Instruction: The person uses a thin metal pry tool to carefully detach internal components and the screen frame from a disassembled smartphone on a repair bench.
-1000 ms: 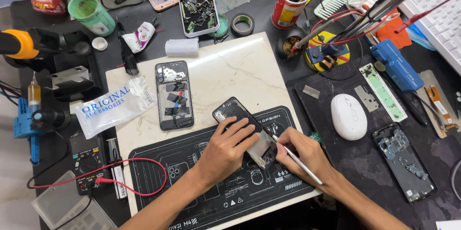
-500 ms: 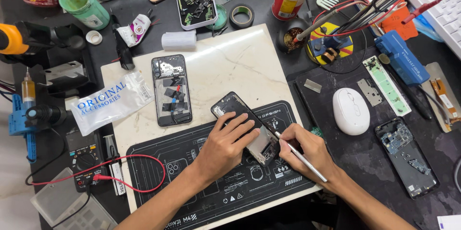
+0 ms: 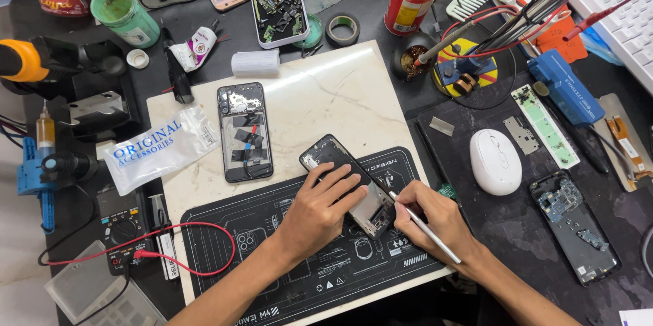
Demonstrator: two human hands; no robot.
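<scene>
At the far left of the table (image 3: pixel 340 105) I saw a clear plastic bag (image 3: pixel 160 149) and, just right of it, an opened phone (image 3: pixel 245 132) lying flat on the pale slab. Near the middle, my left hand (image 3: pixel 320 210) lay flat with the fingers spread over a dark phone frame (image 3: pixel 347 183), pressing it onto the black work mat (image 3: pixel 272 258). The frame lay tilted, its far end free and its near end under my fingers. My right hand (image 3: pixel 435 220) was pinching a thin silver tool (image 3: pixel 425 231), with the tip touching the frame's near right edge. Further right lay a white mouse (image 3: pixel 495 161) and another stripped phone body (image 3: pixel 575 227). I judged that the tip could slip and scratch the frame if my left hand pressed too lightly, because the frame would then turn on the mat.
</scene>
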